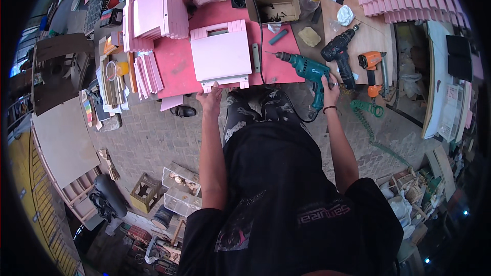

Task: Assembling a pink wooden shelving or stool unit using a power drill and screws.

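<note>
A pink panel assembly [221, 53] with slotted end rails lies on the red work surface [174, 66] in front of me. My left hand [210, 99] grips its near left corner; some of the fingers are hidden. Off to the right, my right hand [331, 92] is wrapped around the handle of a green corded power drill [308, 68]. The drill's bit points left, over the red surface, apart from the panel. Between panel and drill lies a narrow grey-green strip [256, 57].
Stacked pink panels [156, 13] stand at the back left. Behind the drill are an open cardboard box [276, 7] of dark screws, a black cordless drill [340, 53] and an orange air tool [371, 64]. The drill's black cable [260, 36] crosses the table. A green coiled hose [365, 110] hangs at right.
</note>
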The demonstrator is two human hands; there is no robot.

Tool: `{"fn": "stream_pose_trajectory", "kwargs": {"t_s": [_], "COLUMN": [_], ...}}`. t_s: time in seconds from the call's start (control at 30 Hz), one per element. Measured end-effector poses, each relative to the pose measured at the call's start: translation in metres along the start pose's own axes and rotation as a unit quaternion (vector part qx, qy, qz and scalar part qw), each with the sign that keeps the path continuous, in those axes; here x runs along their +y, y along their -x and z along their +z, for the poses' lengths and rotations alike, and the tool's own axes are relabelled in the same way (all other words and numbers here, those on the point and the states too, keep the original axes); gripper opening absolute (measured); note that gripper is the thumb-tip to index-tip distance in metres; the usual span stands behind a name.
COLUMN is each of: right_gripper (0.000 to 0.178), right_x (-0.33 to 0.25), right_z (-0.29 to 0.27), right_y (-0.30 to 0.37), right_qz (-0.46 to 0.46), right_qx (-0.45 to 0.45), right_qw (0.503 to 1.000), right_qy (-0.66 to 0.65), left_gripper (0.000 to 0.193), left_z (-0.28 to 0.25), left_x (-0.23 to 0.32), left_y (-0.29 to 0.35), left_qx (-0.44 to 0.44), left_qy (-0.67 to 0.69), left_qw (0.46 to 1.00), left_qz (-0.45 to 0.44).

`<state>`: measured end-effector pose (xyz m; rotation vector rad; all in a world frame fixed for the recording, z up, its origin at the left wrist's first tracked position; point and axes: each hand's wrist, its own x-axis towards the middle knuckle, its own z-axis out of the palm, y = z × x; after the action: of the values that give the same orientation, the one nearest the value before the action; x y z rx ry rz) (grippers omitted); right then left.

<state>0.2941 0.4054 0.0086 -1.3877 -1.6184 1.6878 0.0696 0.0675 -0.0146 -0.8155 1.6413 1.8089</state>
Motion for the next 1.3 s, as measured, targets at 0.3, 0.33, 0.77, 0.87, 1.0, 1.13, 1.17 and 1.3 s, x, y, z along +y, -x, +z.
{"fn": "stream_pose_trajectory", "kwargs": {"t_s": [0.3,0.33,0.77,0.87,1.0,1.13,1.17,1.3], "right_gripper": [0.049,0.050,0.044,0.047,0.052,0.058,0.056,0.042], "right_x": [-0.001,0.001,0.024,0.021,0.013,0.012,0.004,-0.050], "right_z": [0.023,0.026,0.036,0.035,0.034,0.036,0.045,0.108], "right_y": [0.005,0.000,-0.001,-0.002,0.001,0.005,0.009,0.016], "right_qz": [0.052,0.039,-0.234,-0.218,-0.170,-0.149,-0.183,-0.295], "right_qx": [0.058,0.053,0.161,0.152,0.138,0.166,0.247,0.262], "right_qw": [0.995,0.995,0.906,0.914,0.918,0.922,0.842,0.871], "right_qy": [-0.060,-0.075,0.313,0.305,0.330,0.315,0.443,0.294], "left_gripper": [0.068,0.068,0.063,0.065,0.063,0.062,0.064,0.063], "left_z": [0.010,0.010,0.005,0.006,0.002,0.005,0.002,-0.008], "left_x": [0.002,0.003,0.000,0.000,-0.004,-0.003,-0.005,-0.026], "left_y": [0.008,0.007,0.009,0.008,0.001,-0.002,-0.006,-0.021], "left_qx": [0.027,0.022,0.006,-0.010,-0.015,-0.022,-0.014,-0.008], "left_qy": [0.010,0.010,-0.013,0.018,-0.020,-0.039,-0.059,-0.071], "left_qw": [0.999,1.000,1.000,0.999,0.999,0.999,0.998,0.995], "left_qz": [0.014,0.017,0.012,0.033,0.023,0.013,0.017,0.070]}}
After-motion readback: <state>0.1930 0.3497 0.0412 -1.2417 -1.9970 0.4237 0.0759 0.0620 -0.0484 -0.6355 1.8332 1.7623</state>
